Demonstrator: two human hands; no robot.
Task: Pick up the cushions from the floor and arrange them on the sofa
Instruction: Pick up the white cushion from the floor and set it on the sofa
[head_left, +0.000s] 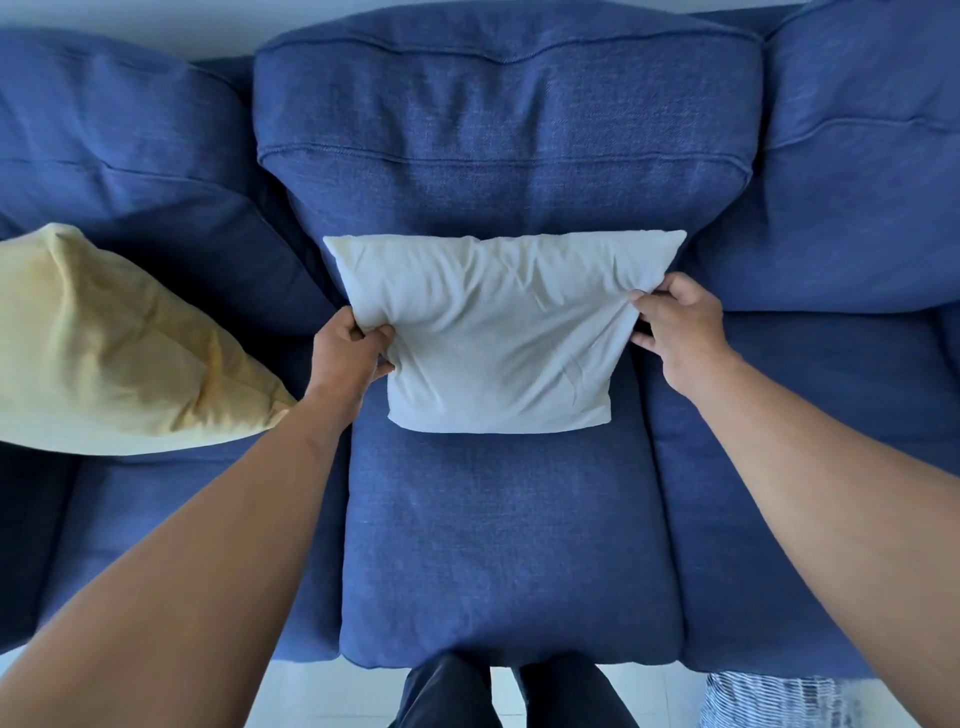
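On the sofa's (498, 545) left seat a yellow cushion (109, 348) leans against the left back cushion (119, 156), tilted, one corner pointing toward the gap beside the middle seat. That corner lies close to the left forearm but I cannot tell whether they touch. The front part of the left seat, below the yellow cushion, is bare blue fabric.

The left hand (353, 353) pinches the white cushion (493, 327) at its left edge, thumb on the face and fingers curled behind, bunching the cover. The white cushion stands on the middle seat with its top edge against the middle back cushion (498, 130), its bottom edge resting about a third of the way in from the seat's rear. Its upper corners reach nearly to the side edges of the back cushion; its lower corners sit well inside the seat's side edges, so there is room on both flanks. The whole front of the middle seat, down to its front edge, is open.

The right hand (675, 327) grips the white cushion's right edge, thumb and fingertips closed on a fold of cloth. The right seat and right back cushion (857, 156) are bare.

Below the sofa's front edge are dark trouser legs (498, 696) on pale floor, and at the lower right a striped cloth thing (769, 701), partly cut off.
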